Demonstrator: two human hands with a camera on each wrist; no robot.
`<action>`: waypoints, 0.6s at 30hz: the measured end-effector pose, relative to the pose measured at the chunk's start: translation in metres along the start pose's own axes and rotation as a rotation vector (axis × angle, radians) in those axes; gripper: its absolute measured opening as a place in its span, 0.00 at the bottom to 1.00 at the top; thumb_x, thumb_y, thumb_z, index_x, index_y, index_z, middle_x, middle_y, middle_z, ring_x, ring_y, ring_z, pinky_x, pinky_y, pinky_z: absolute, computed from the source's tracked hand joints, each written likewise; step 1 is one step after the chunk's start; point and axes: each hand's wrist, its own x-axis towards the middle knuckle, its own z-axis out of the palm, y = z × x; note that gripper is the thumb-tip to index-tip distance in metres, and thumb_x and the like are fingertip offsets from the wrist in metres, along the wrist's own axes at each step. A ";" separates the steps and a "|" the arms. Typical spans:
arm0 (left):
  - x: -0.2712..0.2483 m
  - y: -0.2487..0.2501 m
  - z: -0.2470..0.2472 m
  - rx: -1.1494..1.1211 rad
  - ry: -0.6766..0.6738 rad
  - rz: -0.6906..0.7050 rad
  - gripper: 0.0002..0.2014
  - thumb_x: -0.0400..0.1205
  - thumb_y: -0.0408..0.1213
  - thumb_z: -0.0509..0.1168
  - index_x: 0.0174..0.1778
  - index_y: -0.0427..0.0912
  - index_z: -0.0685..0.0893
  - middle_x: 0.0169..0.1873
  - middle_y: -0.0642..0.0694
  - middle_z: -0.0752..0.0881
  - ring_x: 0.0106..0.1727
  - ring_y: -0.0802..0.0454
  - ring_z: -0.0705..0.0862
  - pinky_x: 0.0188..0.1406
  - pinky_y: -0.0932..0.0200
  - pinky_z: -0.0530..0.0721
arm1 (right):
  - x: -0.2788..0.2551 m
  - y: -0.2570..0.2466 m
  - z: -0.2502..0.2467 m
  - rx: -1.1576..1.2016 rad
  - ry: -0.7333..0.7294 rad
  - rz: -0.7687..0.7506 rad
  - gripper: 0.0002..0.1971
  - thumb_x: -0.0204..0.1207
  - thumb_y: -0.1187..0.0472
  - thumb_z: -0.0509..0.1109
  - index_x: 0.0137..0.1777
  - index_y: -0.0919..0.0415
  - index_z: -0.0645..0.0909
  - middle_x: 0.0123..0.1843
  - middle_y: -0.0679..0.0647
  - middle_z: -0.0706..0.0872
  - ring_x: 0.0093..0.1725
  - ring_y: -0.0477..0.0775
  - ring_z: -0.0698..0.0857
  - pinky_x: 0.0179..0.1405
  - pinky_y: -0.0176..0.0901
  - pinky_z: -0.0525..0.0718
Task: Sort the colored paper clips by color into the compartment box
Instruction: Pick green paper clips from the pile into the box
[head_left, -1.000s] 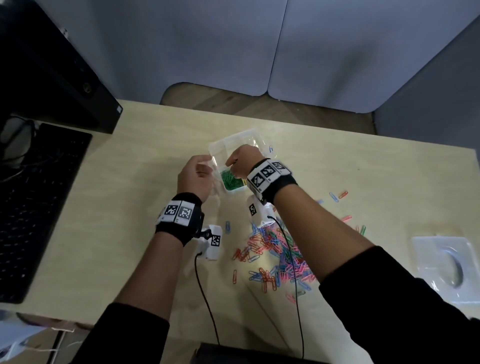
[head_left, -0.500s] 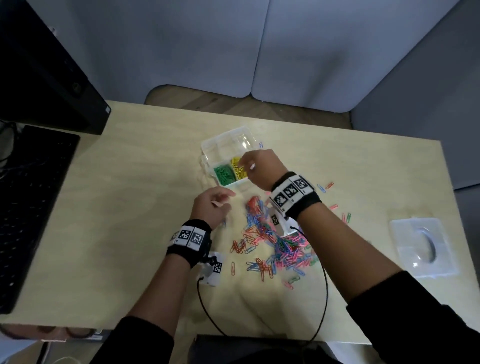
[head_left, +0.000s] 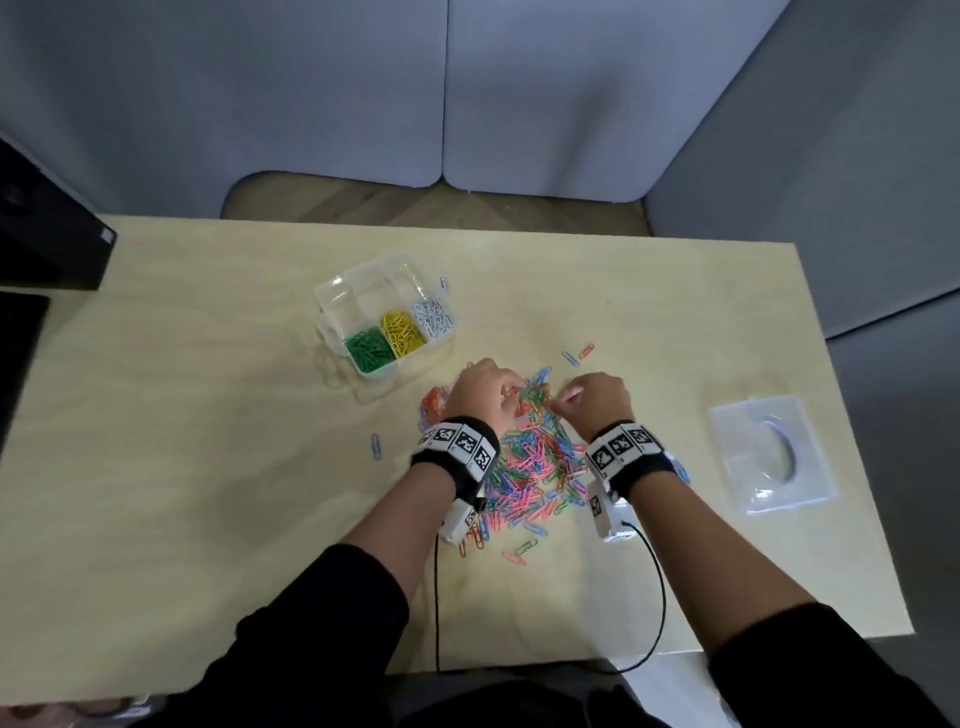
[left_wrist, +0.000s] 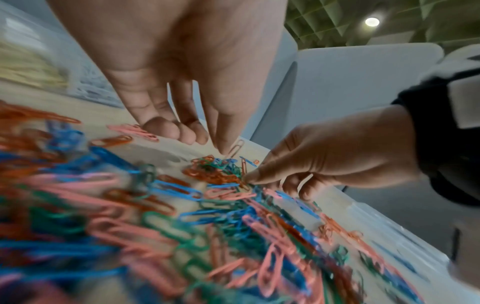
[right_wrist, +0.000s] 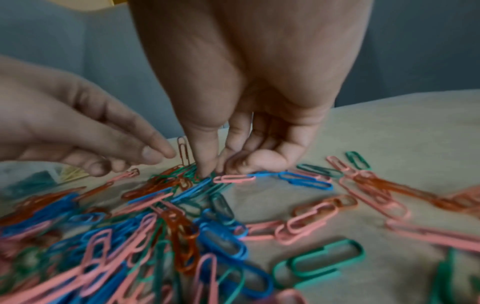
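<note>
Both hands dip fingertips into the far edge of the paper clip pile (head_left: 530, 462) on the table (head_left: 208, 467): right hand (head_left: 597, 397) pinching into the tangle, left hand (head_left: 480, 392) loosely curled; whether either holds a clip is unclear. Farther left, the compartment box (head_left: 363, 291) shows green, yellow and white clips sorted.

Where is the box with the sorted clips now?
In the head view the box sits on the table, left of and beyond both hands, just past the loose clip pile.
</note>
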 end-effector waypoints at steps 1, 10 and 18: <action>0.004 0.005 0.005 -0.004 0.009 -0.039 0.06 0.79 0.38 0.71 0.50 0.49 0.91 0.41 0.51 0.80 0.43 0.53 0.79 0.43 0.64 0.75 | 0.000 0.002 0.004 0.013 0.008 -0.007 0.06 0.70 0.50 0.77 0.37 0.51 0.91 0.38 0.46 0.92 0.38 0.49 0.89 0.43 0.43 0.89; 0.011 0.030 0.032 -0.021 0.010 -0.188 0.05 0.76 0.43 0.76 0.43 0.46 0.92 0.41 0.50 0.89 0.40 0.53 0.86 0.45 0.57 0.87 | 0.004 0.033 0.004 0.205 -0.034 -0.124 0.06 0.72 0.59 0.74 0.34 0.54 0.85 0.35 0.49 0.90 0.39 0.52 0.89 0.47 0.48 0.89; -0.009 0.022 0.017 -0.189 0.085 -0.254 0.09 0.77 0.32 0.74 0.52 0.46 0.90 0.41 0.52 0.90 0.41 0.60 0.88 0.44 0.64 0.87 | 0.002 0.055 -0.023 0.803 -0.195 -0.028 0.08 0.71 0.71 0.75 0.50 0.66 0.86 0.34 0.62 0.90 0.35 0.59 0.90 0.46 0.52 0.91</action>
